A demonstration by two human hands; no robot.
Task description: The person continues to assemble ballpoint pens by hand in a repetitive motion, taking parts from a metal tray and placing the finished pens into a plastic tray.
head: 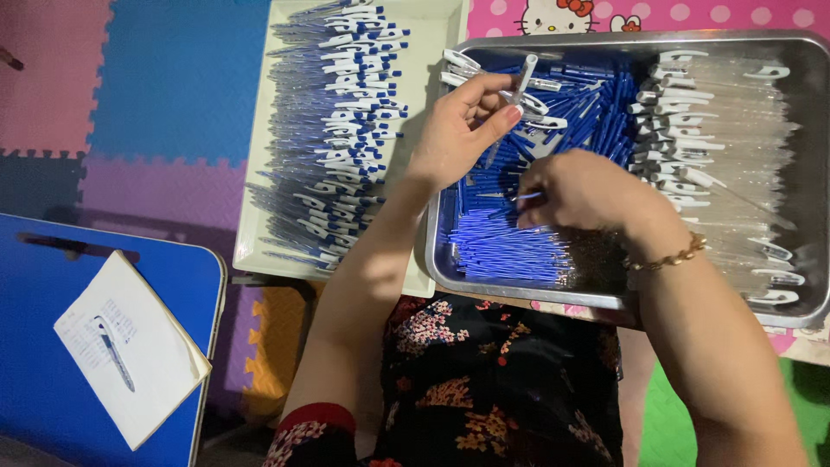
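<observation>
A clear pen barrel (525, 73) with a white clip sticks up, tilted, from the left hand's (458, 130) fingertips. Under the right hand (588, 190), a thin blue refill (527, 197) pokes out leftward, just above the heap of blue refills (510, 246).

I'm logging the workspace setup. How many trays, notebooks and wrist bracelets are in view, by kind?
Metal tray: 1
Cream plastic tray: 1
Notebook, a pen lying on it: 1
Bracelet: 1
Total: 4
The pen parts in the trays are too many to count.
</observation>
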